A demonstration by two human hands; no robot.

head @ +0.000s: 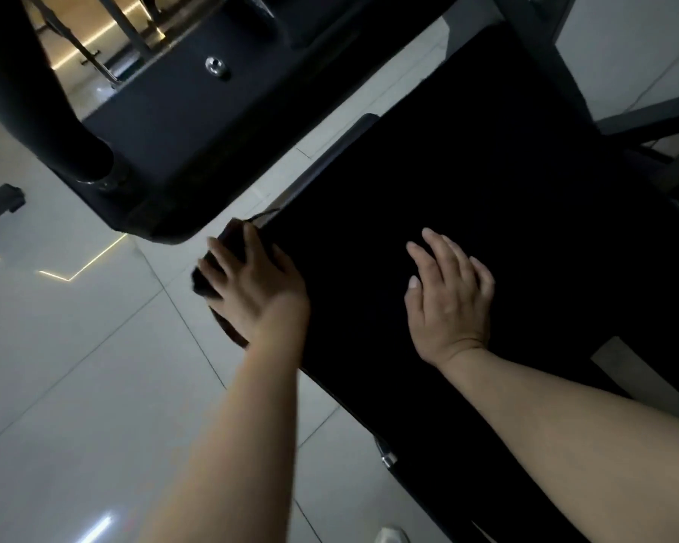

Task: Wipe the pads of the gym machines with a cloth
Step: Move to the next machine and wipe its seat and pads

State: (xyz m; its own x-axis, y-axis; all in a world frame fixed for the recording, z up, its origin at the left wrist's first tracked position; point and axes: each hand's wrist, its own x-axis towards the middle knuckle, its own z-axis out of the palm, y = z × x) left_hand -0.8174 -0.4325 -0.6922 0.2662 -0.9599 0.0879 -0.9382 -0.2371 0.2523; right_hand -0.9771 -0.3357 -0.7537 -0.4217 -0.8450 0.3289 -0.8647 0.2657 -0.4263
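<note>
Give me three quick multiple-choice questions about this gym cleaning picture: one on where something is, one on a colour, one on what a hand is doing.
1. Where is the cloth?
A. at the left edge of the pad, under the left hand
B. lying on the floor tiles
C. draped over the right forearm

2. What colour is the pad?
A. red
B. black
C. white

3. How does the right hand lie?
A. clenched round a bottle
B. lifted well above the pad
C. flat on the pad, fingers straight, holding nothing

Answers:
1 A: the dark cloth shows under the fingers of the left hand at the pad's left edge.
2 B: the pad's surface reads as plain black against the pale floor.
3 C: the palm rests on the pad with fingers spread straight.
</note>
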